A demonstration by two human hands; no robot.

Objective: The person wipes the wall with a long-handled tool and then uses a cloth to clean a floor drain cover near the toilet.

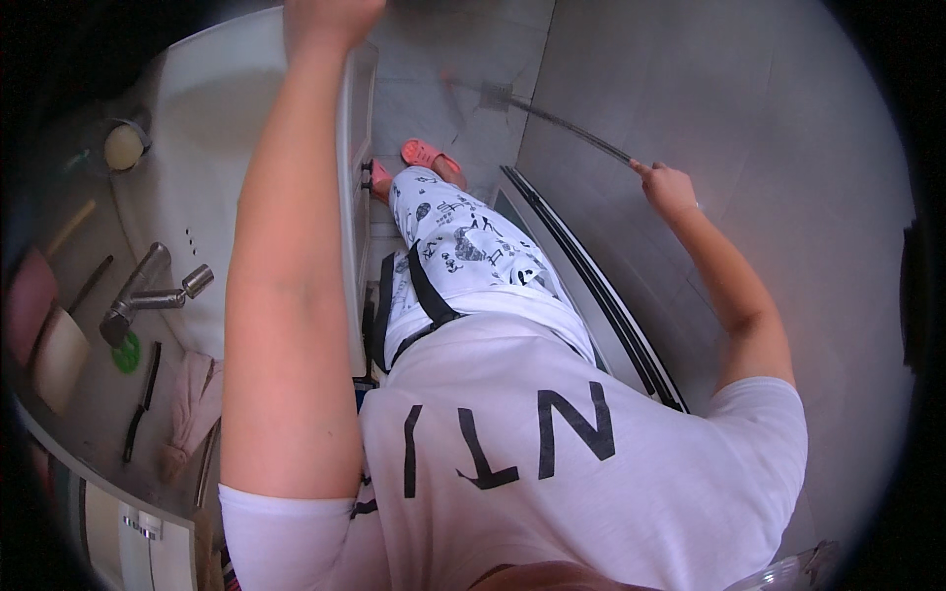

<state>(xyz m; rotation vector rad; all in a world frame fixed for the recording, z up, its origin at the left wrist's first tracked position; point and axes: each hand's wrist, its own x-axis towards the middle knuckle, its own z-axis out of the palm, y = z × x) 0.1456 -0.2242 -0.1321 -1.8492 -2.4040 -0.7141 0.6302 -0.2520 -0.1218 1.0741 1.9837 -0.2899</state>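
Observation:
My left hand (332,22) is at the top edge, partly cut off, beyond the white washbasin (214,148); whether it holds anything is hidden. My right hand (667,190), at the right before the grey tiled wall (739,148), is closed around the near end of a long, thin, dark grey rod or hose (576,133), a finger stretched along it. The far end of this slopes down to a square grey piece (495,96) near the floor, blurred; whether the two are joined I cannot tell. A faint reddish thing (448,77) shows beside it.
A metal faucet (144,292), a black comb (151,377), a green round item (126,352) and a pink cloth (194,402) lie along the basin's left side. Pink clogs (421,153) stand on the tiled floor (403,103). A black-and-white rail (591,277) runs right of my legs.

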